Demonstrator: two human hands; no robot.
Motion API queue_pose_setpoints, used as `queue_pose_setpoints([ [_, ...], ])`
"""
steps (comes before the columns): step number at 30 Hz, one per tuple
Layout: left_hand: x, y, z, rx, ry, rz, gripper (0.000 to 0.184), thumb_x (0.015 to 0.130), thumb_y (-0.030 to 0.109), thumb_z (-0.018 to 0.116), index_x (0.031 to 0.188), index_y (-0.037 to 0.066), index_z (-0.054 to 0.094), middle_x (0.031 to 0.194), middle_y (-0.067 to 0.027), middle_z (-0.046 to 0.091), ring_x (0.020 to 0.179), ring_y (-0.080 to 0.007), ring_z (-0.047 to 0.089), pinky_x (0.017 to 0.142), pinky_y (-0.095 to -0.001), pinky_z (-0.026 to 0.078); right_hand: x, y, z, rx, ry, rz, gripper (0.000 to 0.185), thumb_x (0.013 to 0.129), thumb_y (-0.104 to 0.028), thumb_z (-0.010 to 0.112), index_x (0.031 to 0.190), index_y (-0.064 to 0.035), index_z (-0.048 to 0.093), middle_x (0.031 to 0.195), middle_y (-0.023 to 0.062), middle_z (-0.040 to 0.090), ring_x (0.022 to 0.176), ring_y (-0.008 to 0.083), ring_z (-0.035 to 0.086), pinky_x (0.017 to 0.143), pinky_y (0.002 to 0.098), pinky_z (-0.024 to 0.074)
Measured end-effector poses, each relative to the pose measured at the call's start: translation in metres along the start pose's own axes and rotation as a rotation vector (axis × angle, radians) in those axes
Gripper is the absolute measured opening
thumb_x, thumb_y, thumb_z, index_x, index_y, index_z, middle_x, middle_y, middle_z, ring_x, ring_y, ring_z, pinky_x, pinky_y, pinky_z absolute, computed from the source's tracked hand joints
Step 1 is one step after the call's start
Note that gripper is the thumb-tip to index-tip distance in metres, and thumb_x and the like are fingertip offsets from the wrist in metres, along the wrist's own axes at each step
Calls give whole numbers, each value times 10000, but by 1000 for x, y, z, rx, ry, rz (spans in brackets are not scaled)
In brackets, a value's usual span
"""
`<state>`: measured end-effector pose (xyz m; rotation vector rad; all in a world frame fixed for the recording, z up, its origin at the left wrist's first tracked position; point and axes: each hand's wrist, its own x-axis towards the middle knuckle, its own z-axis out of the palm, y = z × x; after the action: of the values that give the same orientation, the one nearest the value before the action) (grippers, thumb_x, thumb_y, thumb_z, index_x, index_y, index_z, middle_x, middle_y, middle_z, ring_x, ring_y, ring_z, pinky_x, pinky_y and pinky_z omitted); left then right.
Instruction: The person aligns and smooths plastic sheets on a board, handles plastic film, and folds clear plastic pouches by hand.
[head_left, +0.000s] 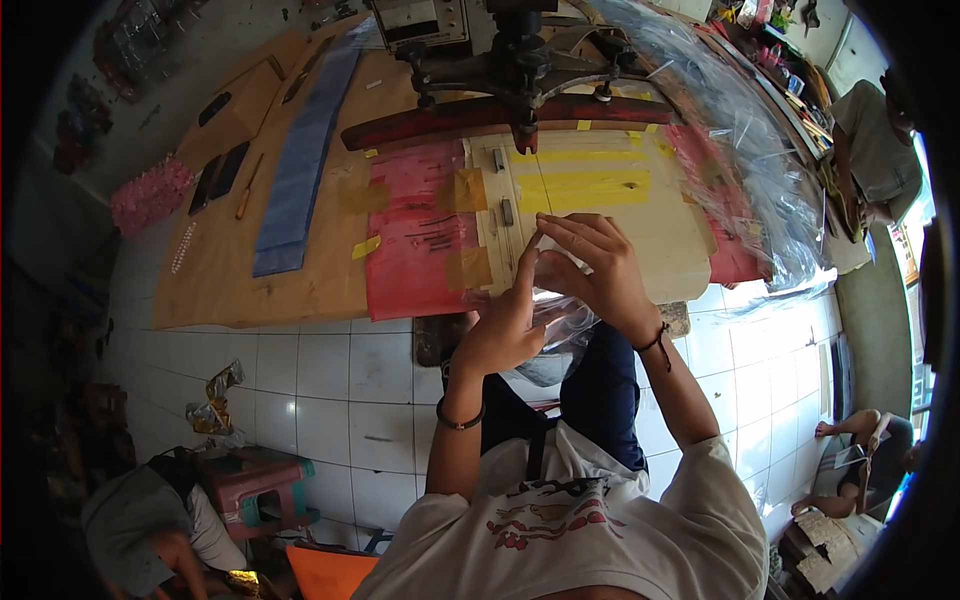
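My left hand [508, 325] and my right hand [597, 268] meet at the front edge of a pale board [590, 215]. Their fingertips come together there, with a piece of clear plastic [567, 322] pinched between them and hanging down over my lap. Part of the plastic is hidden by my fingers. Just beyond the left fingertips, a small metal block [507, 212] lies on the board, and a second metal block [499, 160] sits farther back. Yellow tape [590, 187] crosses the board.
Over the board stands a machine with a long red-and-black bar [430, 128]. Red sheets [415, 225] flank the board. Left lie a blue strip [305, 160], phones [230, 168] and a screwdriver [248, 190]. Clear plastic sheeting [745, 150] covers the right side. Other people sit nearby; a stool [255, 490] stands behind left.
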<state>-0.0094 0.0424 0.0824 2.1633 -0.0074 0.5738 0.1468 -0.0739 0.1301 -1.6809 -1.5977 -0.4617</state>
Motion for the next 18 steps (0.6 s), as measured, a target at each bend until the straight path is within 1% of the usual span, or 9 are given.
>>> queue_pose_setpoints([
  [1, 1, 2, 0, 10, 19, 13, 1067, 844, -2, 671, 1659, -6, -18, 1619, -394, 263, 1575, -474, 211, 1275, -500, 168, -1, 2, 2, 45, 8, 27, 531, 794, -206, 847, 1301, -106, 725, 1239, 40, 756, 1058, 249, 692, 934, 387, 530],
  [4, 1, 6, 0, 36, 35, 21, 1038, 892, 41, 697, 1656, -9, -4, 1602, -409, 281, 1560, -494, 233, 1260, -509, 204, -2, 2, 4, 30, 46, 45, 545, 738, -212, 885, 1258, -123, 750, 1190, 23, 774, 997, 235, 706, 900, 373, 543],
  [7, 0, 5, 1, -74, 14, -23, 1016, 927, 85, 716, 1652, -14, 11, 1580, -424, 303, 1531, -514, 282, 1240, -515, 246, 0, 1, 5, -27, 98, 7, 524, 717, -227, 897, 1216, -127, 771, 1151, 10, 785, 971, 224, 710, 884, 366, 547],
  [10, 0, 4, -1, -135, -71, -119, 1112, 892, 48, 752, 1644, -47, -61, 1689, -317, 145, 1611, -385, 115, 1291, -442, 160, 0, -1, 3, -66, 94, -7, 504, 723, -236, 893, 1201, -128, 778, 1159, 9, 783, 977, 224, 705, 884, 365, 546],
  [13, 1, 4, 0, -49, -18, -24, 1099, 868, -6, 712, 1643, -49, -66, 1688, -318, 148, 1611, -390, 121, 1291, -445, 167, -1, -1, 2, -50, 93, -32, 494, 732, -230, 889, 1204, -131, 780, 1138, 14, 785, 965, 224, 701, 877, 365, 547],
  [16, -2, 4, -3, -83, -75, -72, 1088, 827, -63, 647, 1642, -52, -73, 1692, -317, 140, 1611, -394, 125, 1294, -441, 163, 0, -2, 6, 31, 85, 93, 468, 753, -199, 875, 1207, -134, 781, 1124, 22, 781, 958, 235, 690, 866, 368, 553],
  [18, -1, 8, -2, 3, -9, -9, 1054, 883, 29, 691, 1648, -40, -32, 1617, -376, 263, 1553, -462, 249, 1257, -487, 228, 3, -1, 4, 103, 64, 120, 455, 766, -174, 865, 1211, -134, 780, 1122, 27, 776, 957, 243, 681, 856, 371, 557],
])
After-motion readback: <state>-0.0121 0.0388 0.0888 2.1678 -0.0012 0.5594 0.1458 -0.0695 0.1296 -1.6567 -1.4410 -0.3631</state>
